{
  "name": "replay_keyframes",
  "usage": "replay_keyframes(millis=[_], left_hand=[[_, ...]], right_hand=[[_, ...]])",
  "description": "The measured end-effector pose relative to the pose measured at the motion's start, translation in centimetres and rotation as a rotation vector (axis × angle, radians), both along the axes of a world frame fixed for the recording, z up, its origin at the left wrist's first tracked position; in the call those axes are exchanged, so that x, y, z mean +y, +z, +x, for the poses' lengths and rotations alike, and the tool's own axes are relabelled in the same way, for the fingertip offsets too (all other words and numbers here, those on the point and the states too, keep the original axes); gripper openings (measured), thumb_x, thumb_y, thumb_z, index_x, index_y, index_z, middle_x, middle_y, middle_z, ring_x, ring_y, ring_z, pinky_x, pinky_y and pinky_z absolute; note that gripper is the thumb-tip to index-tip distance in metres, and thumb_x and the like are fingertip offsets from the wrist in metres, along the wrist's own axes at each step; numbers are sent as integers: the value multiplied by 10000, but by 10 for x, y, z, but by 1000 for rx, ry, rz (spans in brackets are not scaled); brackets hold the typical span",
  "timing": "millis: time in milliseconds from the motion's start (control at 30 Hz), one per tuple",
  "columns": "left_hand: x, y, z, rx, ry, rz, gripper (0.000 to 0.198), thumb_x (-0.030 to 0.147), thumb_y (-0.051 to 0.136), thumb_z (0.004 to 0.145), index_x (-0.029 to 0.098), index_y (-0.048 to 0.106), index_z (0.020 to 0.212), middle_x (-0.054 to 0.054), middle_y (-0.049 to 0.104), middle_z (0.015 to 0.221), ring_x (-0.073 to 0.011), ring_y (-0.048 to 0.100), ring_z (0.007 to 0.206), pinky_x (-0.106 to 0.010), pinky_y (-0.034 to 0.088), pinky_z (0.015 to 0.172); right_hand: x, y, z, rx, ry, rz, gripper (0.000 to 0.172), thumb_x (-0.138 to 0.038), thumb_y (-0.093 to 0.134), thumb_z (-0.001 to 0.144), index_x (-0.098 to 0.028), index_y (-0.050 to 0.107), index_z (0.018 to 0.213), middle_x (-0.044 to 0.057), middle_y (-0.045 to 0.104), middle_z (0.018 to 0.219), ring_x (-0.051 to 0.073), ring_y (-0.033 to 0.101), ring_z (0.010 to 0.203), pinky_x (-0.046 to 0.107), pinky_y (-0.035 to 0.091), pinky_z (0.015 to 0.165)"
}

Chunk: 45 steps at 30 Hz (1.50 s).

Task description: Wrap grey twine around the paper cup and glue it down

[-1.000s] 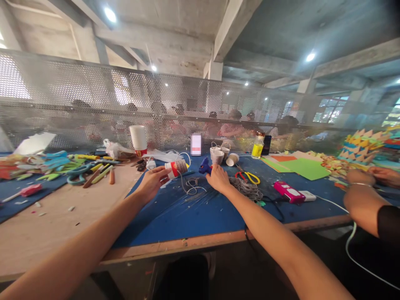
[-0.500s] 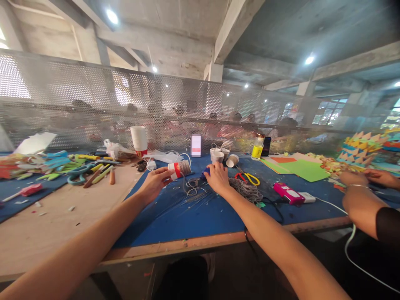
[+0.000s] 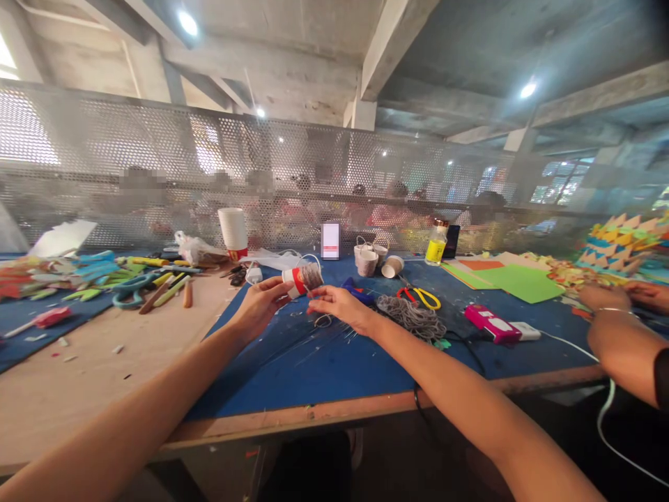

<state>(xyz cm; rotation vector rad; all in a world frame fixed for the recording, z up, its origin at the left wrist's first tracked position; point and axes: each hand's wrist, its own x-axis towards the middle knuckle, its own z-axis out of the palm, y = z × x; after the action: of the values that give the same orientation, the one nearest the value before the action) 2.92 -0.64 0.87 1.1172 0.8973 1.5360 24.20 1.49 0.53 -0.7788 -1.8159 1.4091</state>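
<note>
My left hand (image 3: 264, 305) grips a paper cup (image 3: 299, 282) by its base end and holds it tilted on its side above the blue mat. Grey cord is wound around the cup's rim end, beside a red band. Close to that end, my right hand (image 3: 342, 307) has its fingers closed at the grey cord trailing from the cup; the fingertips partly hide it. Behind the right hand a blue tool (image 3: 359, 291), perhaps a glue gun, lies on the mat. A heap of grey cord (image 3: 410, 315) lies to its right.
Cord-covered cups (image 3: 366, 261), red-and-yellow scissors (image 3: 426, 298), a yellow-labelled bottle (image 3: 435, 245) and a pink device (image 3: 491, 323) are around. A stack of paper cups (image 3: 233, 233) stands back left. Blue-handled scissors (image 3: 128, 291) lie left. A co-worker's hands (image 3: 606, 300) work at right.
My right hand has left the blue tool and moved left and slightly down, to the cord beside the cup. My left hand still holds the cup, now raised slightly.
</note>
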Motion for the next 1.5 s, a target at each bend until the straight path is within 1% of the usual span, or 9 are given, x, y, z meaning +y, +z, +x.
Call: replay_keyframes(millis=[133,267,433,533,633,767,900,1233,1500], left_hand=[[-2,1,1,31,30,-5,275,336,944,611,174,801,779,-68,776,822,-217,700,777,-346,545,769],[-4,1,1,94,30,-7,251,355,942,620,195,784,731,-73,779,798,-250,719,802,-365,550,770],[-5,-2,3,145,-25,-26,260,375,939,634,194,812,772,-88,795,832,-235,710,746,-362,558,742],[-6,-4,5,193,-59,-42,283,389,932,647,189,831,821,-97,793,827,-228,697,700,-352,554,683],[-7,-5,5,244,-89,-40,322,406,923,661,179,837,874,-100,793,849,-227,701,702,-330,542,648],[-7,-6,5,286,-160,-34,341,418,902,701,170,830,924,-87,801,898,-220,714,758,-317,544,708],[-7,-8,4,349,-196,-8,288,404,865,761,181,826,938,-71,798,907,-207,707,788,-316,537,762],[-9,-7,4,418,-229,21,226,372,830,799,179,823,915,-67,800,895,-206,701,808,-346,518,851],[-13,-3,6,457,-215,39,206,366,811,797,183,824,890,-69,796,888,-202,694,800,-340,523,833]], right_hand=[[4,0,3,-3,-58,69,185,-323,733,893,-160,682,965,-10,715,716,144,701,710,278,558,791],[1,3,6,-107,-219,360,178,-362,661,948,-187,680,924,-33,664,657,141,656,643,250,502,698],[-4,6,9,-259,-352,733,210,-386,597,1019,-215,711,974,0,713,782,156,681,757,246,459,750],[-3,5,10,-300,-399,867,210,-360,572,1049,-214,711,991,27,742,928,156,690,860,252,446,827],[-2,6,10,-321,-453,961,185,-331,579,1055,-215,708,991,33,737,971,157,679,903,264,436,851],[-1,6,10,-298,-488,1021,136,-298,635,1027,-214,708,949,19,714,907,145,651,815,271,439,802],[0,6,10,-281,-500,1044,98,-294,668,1008,-229,709,946,1,690,871,138,632,778,281,439,806],[4,3,9,-219,-491,1002,65,-251,709,965,-217,702,910,-16,625,810,126,597,732,252,449,753],[3,4,9,-238,-520,980,60,-234,716,950,-214,704,895,-10,619,802,128,592,718,255,451,742]])
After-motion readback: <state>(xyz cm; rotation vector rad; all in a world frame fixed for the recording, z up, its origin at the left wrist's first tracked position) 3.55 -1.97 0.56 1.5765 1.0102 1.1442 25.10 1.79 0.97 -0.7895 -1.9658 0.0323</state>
